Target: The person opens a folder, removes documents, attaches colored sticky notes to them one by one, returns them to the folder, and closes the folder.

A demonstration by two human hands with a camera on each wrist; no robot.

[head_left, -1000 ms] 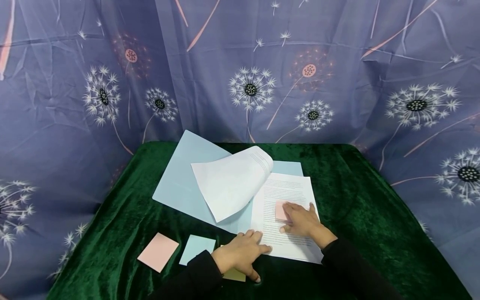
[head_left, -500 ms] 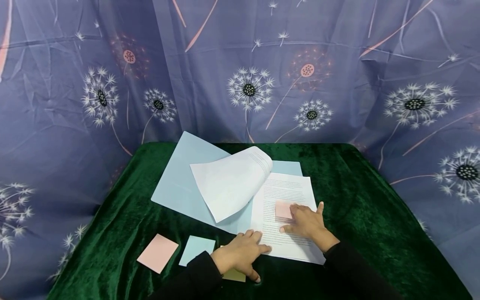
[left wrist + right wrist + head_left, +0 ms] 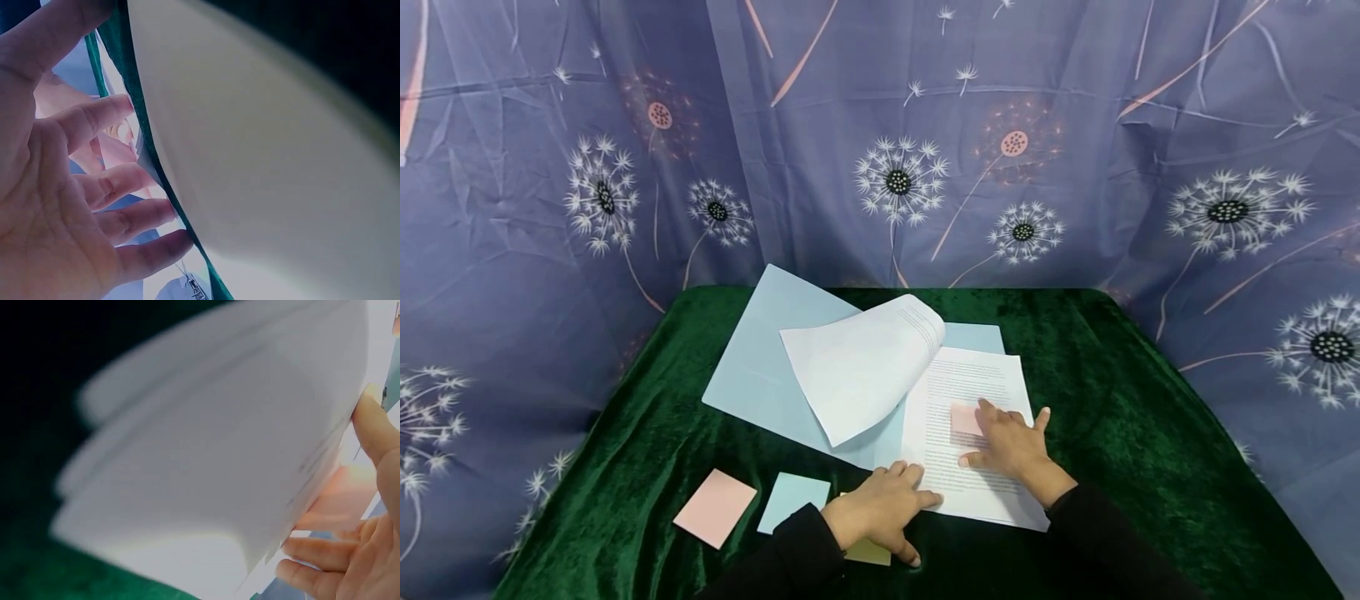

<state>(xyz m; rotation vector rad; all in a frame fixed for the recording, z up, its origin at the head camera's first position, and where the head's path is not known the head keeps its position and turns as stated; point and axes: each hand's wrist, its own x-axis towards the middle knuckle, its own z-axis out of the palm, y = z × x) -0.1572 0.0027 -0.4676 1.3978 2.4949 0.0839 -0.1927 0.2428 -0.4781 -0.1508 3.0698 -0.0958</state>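
Note:
A printed page (image 3: pixel 955 487) lies on the right side of the light blue folder (image 3: pixel 752 350), with a small pink sticky note (image 3: pixel 965 419) on its middle. My right hand (image 3: pixel 1011 446) rests on the page, fingers extended, with fingertips over the right part of that note. In the right wrist view the pink note (image 3: pixel 340 500) shows between thumb and fingers. My left hand (image 3: pixel 883 508) lies spread, its fingertips at the page's lower left edge and its wrist above a yellow sticky pad (image 3: pixel 870 552), which it partly hides. The left palm (image 3: pixel 56 206) holds nothing.
Another white sheet (image 3: pixel 857 367) is folded back to the left, its top curled. A pink pad (image 3: pixel 716 508) and a light blue pad (image 3: pixel 793 502) lie left of my left hand. Green velvet cloth (image 3: pixel 1112 400) covers the table; a dandelion-patterned curtain (image 3: pixel 820 167) hangs behind.
My right hand has slid slightly right across the pink note, uncovering more of it, and its thumb side has spread. The left hand has stayed in place.

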